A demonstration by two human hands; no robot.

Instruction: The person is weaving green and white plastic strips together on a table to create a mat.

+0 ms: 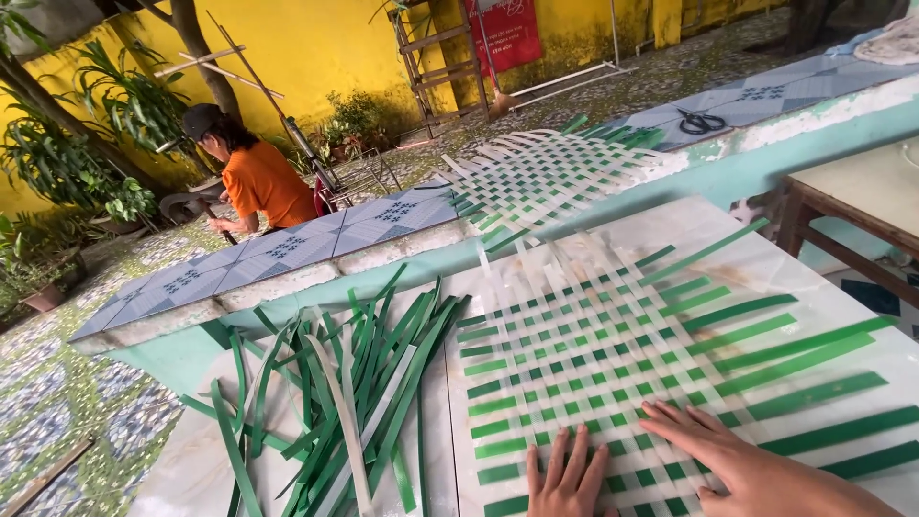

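— Where are the hands?

— Both lie flat and open, fingers spread, grasping nothing. The left hand (567, 479) presses palm-down on the near edge of the woven mat (613, 364); the right hand (737, 460) rests just beside it, its fingertips on the same weave.

— What is the mat like?

— Flat plastic strips, glossy and ribbon-like: green ones running crosswise, translucent white ones running lengthwise, laced over and under into a checkered grid. On the right side the green ends stick out loose, unwoven.

— And what carries it?

— A pale, smooth surface (191, 469) with a marbled sheen. To the left of the mat lies a loose heap of strips (354, 383), mostly green with a few white, long, narrow and curling.

— Further out?

— A low wall (287, 254) topped with blue patterned tiles, its plaster edge chipped. A second woven piece (546, 177) drapes over it, and black scissors (701, 122) lie on the tiles farther right. Beyond the wall, a person in an orange shirt (254, 177) bends over by leafy plants and a yellow wall.
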